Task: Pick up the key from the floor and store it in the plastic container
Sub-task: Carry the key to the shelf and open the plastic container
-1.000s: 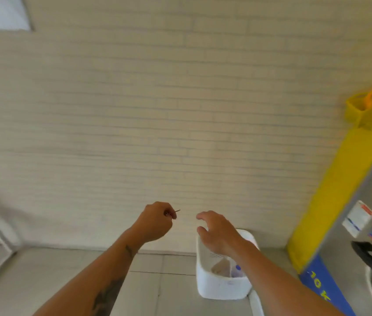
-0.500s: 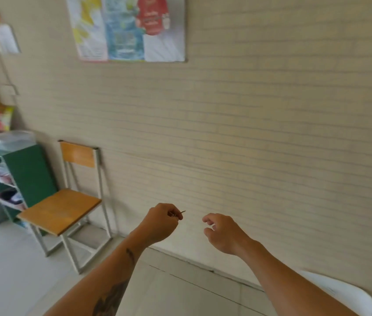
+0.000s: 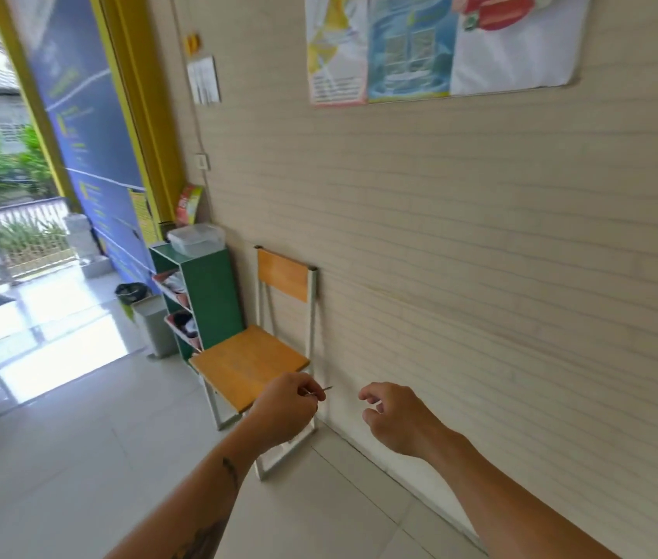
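At lower centre our left hand [image 3: 285, 413] is curled and pinches the key [image 3: 325, 389], only its tip showing, so that it cannot slip. Our right hand [image 3: 394, 417] hangs half-open, empty. The plastic container [image 3: 196, 238] waits on the green shelf [image 3: 206, 294], left of centre.

The thin grey metal key [image 3: 324, 389] shows a dull sheen. The clear plastic container [image 3: 196, 238] looks cloudy and smooth. The folding chair [image 3: 251, 367] has a matt orange wooden seat and white painted metal tubing. Pale floor tiles [image 3: 77, 457] are glossy; the beige ribbed wall [image 3: 480, 256] is matt.
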The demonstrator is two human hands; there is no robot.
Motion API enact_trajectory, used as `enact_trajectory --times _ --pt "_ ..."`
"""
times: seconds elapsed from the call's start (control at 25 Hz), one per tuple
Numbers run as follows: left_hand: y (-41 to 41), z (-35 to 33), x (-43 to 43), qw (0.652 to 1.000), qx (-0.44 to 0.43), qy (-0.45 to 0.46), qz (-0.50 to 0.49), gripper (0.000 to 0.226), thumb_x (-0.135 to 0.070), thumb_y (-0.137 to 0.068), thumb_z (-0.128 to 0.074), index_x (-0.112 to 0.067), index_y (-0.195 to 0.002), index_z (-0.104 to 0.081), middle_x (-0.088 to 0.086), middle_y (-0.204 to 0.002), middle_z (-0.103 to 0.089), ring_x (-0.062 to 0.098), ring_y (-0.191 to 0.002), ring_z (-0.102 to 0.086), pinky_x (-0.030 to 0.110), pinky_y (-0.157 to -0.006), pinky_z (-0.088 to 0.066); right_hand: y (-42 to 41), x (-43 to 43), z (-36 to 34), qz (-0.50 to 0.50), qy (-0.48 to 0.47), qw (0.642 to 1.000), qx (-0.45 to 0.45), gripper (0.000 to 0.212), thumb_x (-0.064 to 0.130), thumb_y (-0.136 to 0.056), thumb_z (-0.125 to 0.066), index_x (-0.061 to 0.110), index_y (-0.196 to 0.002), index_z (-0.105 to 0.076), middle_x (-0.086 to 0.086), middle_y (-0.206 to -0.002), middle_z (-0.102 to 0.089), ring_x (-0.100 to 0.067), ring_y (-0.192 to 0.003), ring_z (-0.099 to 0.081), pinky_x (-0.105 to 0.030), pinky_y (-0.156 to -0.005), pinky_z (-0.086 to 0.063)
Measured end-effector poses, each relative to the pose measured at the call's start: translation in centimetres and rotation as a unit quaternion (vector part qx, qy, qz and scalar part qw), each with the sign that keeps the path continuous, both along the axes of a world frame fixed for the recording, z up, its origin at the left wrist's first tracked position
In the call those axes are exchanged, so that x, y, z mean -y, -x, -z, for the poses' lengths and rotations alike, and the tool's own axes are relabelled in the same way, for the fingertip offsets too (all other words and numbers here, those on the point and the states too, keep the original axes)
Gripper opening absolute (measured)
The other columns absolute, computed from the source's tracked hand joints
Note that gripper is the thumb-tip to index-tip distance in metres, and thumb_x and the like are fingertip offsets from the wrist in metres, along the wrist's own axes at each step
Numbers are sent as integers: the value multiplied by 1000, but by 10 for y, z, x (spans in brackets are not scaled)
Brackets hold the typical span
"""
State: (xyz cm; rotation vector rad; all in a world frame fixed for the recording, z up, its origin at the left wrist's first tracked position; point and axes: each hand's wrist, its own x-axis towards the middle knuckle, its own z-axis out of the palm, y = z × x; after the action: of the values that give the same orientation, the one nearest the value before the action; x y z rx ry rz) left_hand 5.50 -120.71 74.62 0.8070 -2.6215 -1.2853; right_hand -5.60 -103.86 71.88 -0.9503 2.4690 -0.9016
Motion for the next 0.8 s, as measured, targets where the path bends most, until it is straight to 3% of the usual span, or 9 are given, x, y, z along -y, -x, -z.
enact_trajectory --times 0.2,0.4,0.56,0.8 --pt "40 -11 102 996 -7 -4 -83 25 -7 -87 -52 -23 -81 -71 3 -88 -68 18 -75 -62 23 -62 -51 74 117 -10 -72 0 997 -8 42 27 -89 -48 21 -130 -55 -3 -131 -57 -15 -114 -55 -29 -93 -45" --pt "51 -13 205 988 -20 -3 -156 26 -5 -88 -52 -23 -77 -68 7 -83 -69 13 -61 -58 19 -52 -48 112 240 -21 -126 8 992 -16 42 25 -89 -50 19 -131 -55 -3 -131 -58 -14 -113 -55 -28 -92 -46" --pt "58 -4 299 986 -25 -4 -167 26 -5 -88 -50 -23 -78 -67 5 -81 -70 11 -60 -56 19 -54 -47 121 338 -17 -130 8 991 -20 43 27 -90 -50 21 -131 -55 -2 -132 -57 -15 -115 -54 -33 -95 -48" --pt "51 -9 455 991 -32 -20 -130 23 -6 -87 -51 -20 -85 -68 6 -81 -70 8 -56 -56 9 -41 -41 110 490 -18 -92 5 995 -31 45 28 -90 -48 22 -134 -54 -2 -134 -57 -16 -118 -54 -32 -96 -47"
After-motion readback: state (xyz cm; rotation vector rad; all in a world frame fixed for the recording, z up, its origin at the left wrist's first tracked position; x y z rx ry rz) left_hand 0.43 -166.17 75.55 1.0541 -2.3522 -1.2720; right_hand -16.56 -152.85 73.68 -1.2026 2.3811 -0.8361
